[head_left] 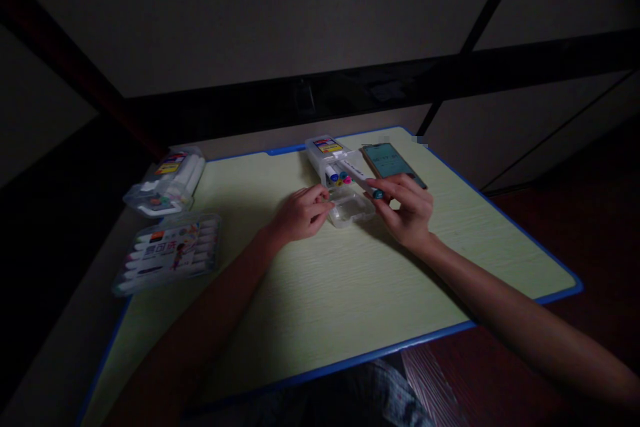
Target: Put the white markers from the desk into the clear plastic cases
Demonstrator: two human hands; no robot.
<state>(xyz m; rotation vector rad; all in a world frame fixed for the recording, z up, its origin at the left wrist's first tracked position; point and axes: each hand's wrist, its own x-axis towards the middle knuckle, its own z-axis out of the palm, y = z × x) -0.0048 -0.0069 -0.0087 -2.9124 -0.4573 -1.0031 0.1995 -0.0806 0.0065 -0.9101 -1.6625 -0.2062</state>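
A clear plastic marker case (325, 159) lies on the pale green table (340, 293) at the back middle, its hinged lid (353, 208) folded open toward me. Several coloured marker caps show at its mouth. My right hand (407, 210) pinches a white marker (357, 178) with a teal cap, slanted over the case's mouth. Beside the lid's left edge, my left hand (303, 213) rests with its fingers curled against it; whether it holds anything small I cannot make out.
A phone (393, 163) with a lit screen lies behind my right hand. At the table's left edge sit two more marker packs, one upper (167, 180) and one lower (167, 253). The table has a blue rim (560, 293). The room is dim.
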